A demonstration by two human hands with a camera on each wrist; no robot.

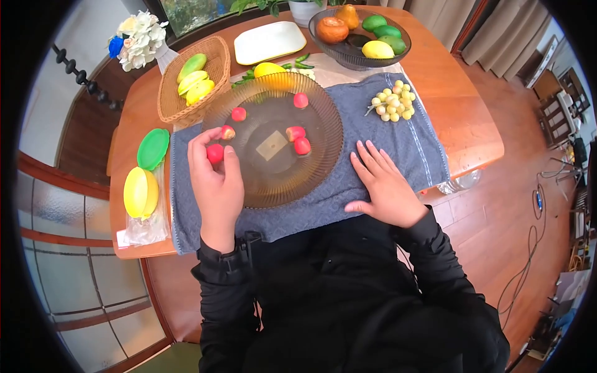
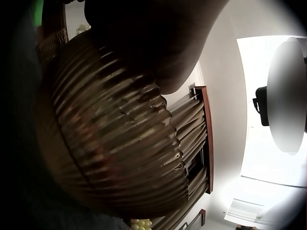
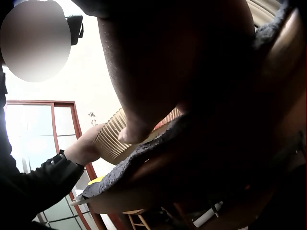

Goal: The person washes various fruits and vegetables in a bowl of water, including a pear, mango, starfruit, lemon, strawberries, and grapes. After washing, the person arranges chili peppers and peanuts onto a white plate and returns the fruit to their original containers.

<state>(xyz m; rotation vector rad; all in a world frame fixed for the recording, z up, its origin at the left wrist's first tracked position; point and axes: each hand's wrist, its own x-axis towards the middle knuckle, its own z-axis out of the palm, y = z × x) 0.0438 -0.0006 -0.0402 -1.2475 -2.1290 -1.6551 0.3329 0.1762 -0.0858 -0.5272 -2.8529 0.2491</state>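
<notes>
A wide, clear brown ribbed bowl (image 1: 323, 168) stands on the blue-grey towel, with several small red fruits (image 1: 301, 101) spread inside it. At its left side my left hand (image 1: 217, 186) reaches over the rim, thumb and fingers curled round one small red fruit (image 1: 215, 153). Another red fruit with a pale patch (image 1: 228, 132) lies right at the fingertips. My right hand (image 1: 388, 189) rests palm down on the towel (image 1: 354, 102), fingers spread, to the right of the bowl. The left wrist view shows the bowl's ribbed wall (image 2: 124, 139) up close; the left fingers are hidden there.
Behind the bowl are a wicker basket (image 1: 166, 102) of yellow and green fruit, a white tray (image 1: 268, 41), green peppers (image 1: 301, 62) and a dark fruit bowl (image 1: 329, 51). Grapes (image 1: 393, 102) lie at right. A green lid (image 1: 153, 149) and yellow container (image 1: 140, 193) sit at left.
</notes>
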